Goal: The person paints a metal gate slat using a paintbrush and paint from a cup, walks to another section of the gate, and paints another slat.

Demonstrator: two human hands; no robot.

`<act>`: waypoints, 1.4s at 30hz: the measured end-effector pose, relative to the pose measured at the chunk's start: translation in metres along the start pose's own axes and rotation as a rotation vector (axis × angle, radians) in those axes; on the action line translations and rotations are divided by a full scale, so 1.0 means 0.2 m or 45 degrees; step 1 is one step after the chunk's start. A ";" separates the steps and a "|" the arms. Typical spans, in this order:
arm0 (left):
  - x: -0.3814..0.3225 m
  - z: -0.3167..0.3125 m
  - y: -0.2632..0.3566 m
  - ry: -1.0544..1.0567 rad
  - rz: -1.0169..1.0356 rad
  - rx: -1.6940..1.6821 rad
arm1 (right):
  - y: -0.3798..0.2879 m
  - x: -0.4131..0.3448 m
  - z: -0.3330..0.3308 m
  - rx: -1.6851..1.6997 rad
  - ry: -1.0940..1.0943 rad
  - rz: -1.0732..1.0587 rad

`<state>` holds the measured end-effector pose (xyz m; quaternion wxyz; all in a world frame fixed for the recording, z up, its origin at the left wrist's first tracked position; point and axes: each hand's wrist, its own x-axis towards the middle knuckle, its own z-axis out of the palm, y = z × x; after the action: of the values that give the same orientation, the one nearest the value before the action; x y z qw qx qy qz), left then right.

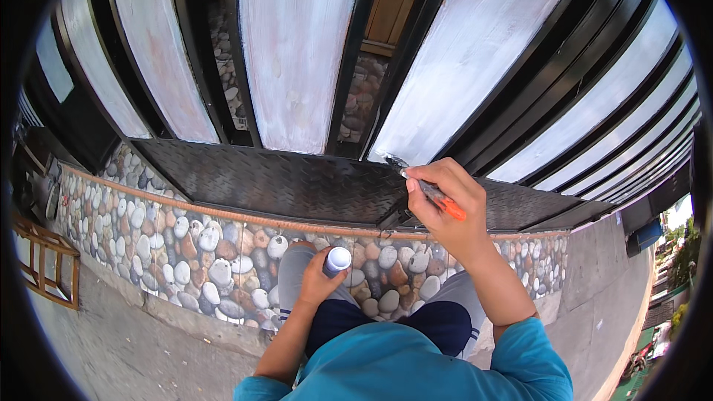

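My right hand (pixel 451 206) grips a small paintbrush (pixel 437 196) with an orange handle end, its dark bristles touching the lower left corner of a white-painted slat (pixel 445 78). A black metal frame of a gate or fence borders this slat. My left hand (pixel 320 284), near my thigh, holds a small cup (pixel 338 259) that looks white inside; whether it contains paint cannot be told. Streaky, partly pinkish white slats (pixel 295 67) stand to the left. Below them runs a black textured metal panel (pixel 289 178).
Beneath the panel lie an orange-brown edging strip (pixel 223 213) and a pebble-patterned tiled surface (pixel 217 273). A wooden frame (pixel 53 267) stands at the far left on the concrete pavement (pixel 150 345). Behind the fence gaps a wooden door or panel (pixel 395 0) shows.
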<state>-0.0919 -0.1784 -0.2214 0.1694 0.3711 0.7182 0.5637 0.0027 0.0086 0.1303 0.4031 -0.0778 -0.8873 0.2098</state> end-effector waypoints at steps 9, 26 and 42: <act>-0.01 0.00 -0.04 -0.009 -0.002 0.022 | -0.15 0.24 -0.29 -0.150 0.443 -0.281; 0.00 -0.02 0.09 -0.031 -0.026 0.024 | -0.10 0.20 -0.34 -0.006 0.403 -0.139; 0.26 -0.07 0.68 -0.041 0.182 -0.044 | 0.01 -0.35 -0.16 0.537 -0.111 0.756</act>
<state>-0.0891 -0.1387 -0.0801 0.1467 0.4276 0.6771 0.5807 0.0736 -0.0012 0.1012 0.2936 -0.2383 -0.7796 0.4993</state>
